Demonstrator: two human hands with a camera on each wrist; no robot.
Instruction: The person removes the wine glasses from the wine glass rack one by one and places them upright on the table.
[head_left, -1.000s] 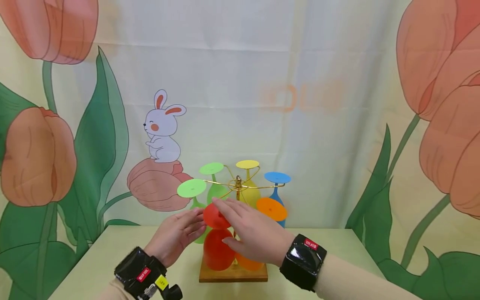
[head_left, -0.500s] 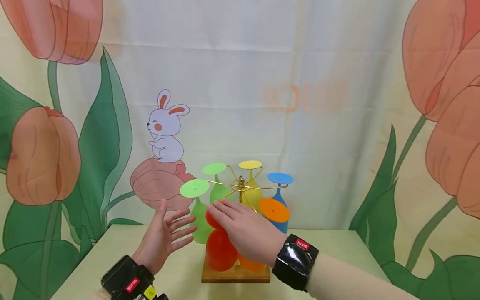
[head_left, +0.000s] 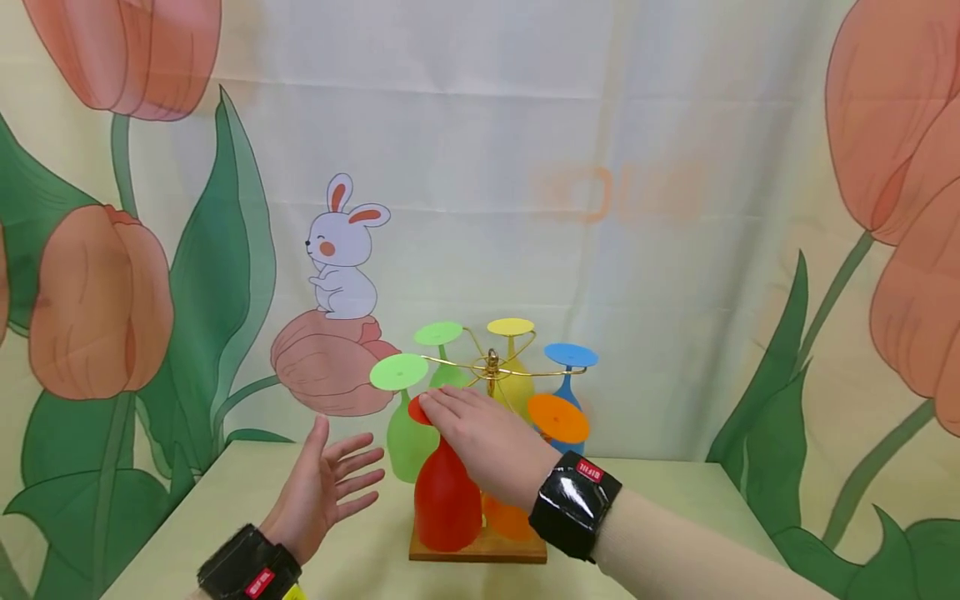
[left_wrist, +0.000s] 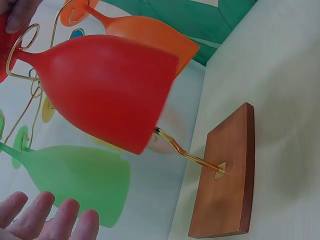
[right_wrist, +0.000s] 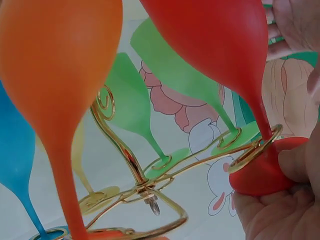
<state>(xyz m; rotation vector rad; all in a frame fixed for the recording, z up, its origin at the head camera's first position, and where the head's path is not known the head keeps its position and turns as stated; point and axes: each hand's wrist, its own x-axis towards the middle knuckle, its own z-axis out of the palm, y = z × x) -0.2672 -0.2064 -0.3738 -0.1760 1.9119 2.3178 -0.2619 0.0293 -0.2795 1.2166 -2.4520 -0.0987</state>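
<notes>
A pale counter (head_left: 225, 500) in front of a tulip-and-rabbit backdrop (head_left: 345, 250) carries a wooden base (head_left: 480, 548) from which a gold wire rack (head_left: 491, 367) rises, hung with inverted goblets in green, yellow, blue and orange. The red goblet (head_left: 446, 500) hangs bowl-down at the rack's near side, its long axis upright, its stem caught in a wire loop (right_wrist: 255, 150). The right hand (head_left: 487, 446) lies over its foot, fingers (right_wrist: 295, 165) curled on the red disc, so it is plainly the nearer hand. The left hand (head_left: 318, 492) hovers just left of the bowl, fingers spread and holding nothing, apart from the glass.
</notes>
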